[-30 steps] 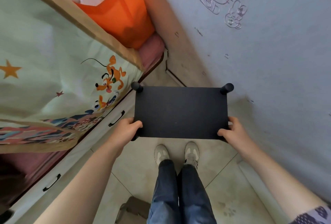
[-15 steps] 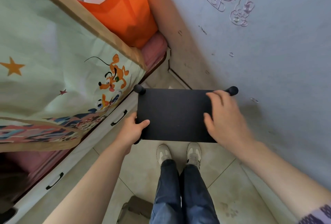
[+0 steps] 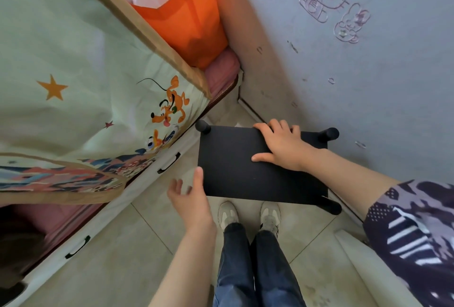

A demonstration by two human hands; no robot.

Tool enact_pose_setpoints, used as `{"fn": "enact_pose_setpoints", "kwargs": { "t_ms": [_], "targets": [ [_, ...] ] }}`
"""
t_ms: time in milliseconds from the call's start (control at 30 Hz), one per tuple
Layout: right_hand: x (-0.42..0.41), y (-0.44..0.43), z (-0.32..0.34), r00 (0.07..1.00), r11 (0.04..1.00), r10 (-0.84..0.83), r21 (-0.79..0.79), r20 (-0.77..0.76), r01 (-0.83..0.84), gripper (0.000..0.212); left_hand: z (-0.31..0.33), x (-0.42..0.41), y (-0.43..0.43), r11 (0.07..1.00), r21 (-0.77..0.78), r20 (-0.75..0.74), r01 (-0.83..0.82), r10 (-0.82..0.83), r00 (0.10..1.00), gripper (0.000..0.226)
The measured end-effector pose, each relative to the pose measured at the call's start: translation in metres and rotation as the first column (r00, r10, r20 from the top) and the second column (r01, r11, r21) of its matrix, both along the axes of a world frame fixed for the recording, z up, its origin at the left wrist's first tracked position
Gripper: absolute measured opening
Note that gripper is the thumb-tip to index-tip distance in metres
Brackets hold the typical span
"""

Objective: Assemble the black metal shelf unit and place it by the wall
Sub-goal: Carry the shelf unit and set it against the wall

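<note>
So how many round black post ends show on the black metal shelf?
3 post ends: far-left corner, far-right, near-right. The left hand may hide a fourth.

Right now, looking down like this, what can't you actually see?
Head view, shelf unit: lower tiers hidden under its own top panel.
Head view, left hand: covers the unit's near-left corner; thumb contact unclear.
Head view, orange bag: contents cut off by the top edge.

Black metal shelf unit [image 3: 245, 174] upright beside wall [image 3: 368, 80]
</note>
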State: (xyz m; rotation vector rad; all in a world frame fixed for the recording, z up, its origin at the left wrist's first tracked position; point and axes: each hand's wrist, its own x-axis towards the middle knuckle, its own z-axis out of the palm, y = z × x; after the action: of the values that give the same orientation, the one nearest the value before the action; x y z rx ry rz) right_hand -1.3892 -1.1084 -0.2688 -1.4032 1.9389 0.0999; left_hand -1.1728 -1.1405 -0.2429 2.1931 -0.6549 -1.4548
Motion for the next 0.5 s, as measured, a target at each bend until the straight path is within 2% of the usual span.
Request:
{"fn": "enact_pose_setpoints", "kwargs": {
  "t_ms": [100, 200, 267, 367, 500],
  "targets": [
    [-0.002, -0.004, 0.0, 1.0, 1.0, -0.022, -0.001, 0.019, 0.022, 0.082, -0.008, -0.009, 0.031, 0.959, 0.216, -0.209, -0.184, 0.23, 0.951, 0.072],
    [-0.001, -0.005, 0.0, 0.999, 1.0, -0.026, 0.014, 0.027, 0.025, 0.082, -0.011, -0.025, 0.051, 0.917, 0.384, -0.434, -0.107, 0.282, 0.855, 0.052],
    [0.0, -0.006, 0.0, 0.999, 0.999, -0.028, 0.016, 0.03, 0.027, 0.081, -0.012, -0.034, 0.054, 0.911, 0.407, -0.497, -0.065, 0.281, 0.821, 0.04],
    [-0.005, -0.009, 0.001, 0.998, 0.998, -0.054, 0.013, 0.031, 0.053, 0.08, -0.015, -0.043, 0.049, 0.911, 0.406, -0.513, -0.077, 0.297, 0.805, 0.036],
    [-0.019, -0.012, 0.007, 0.991, 0.992, -0.128, 0.013, 0.034, 0.128, 0.08, -0.013, -0.054, 0.035, 0.945, 0.326, -0.521, 0.005, 0.175, 0.835, 0.031]
  ]
}}
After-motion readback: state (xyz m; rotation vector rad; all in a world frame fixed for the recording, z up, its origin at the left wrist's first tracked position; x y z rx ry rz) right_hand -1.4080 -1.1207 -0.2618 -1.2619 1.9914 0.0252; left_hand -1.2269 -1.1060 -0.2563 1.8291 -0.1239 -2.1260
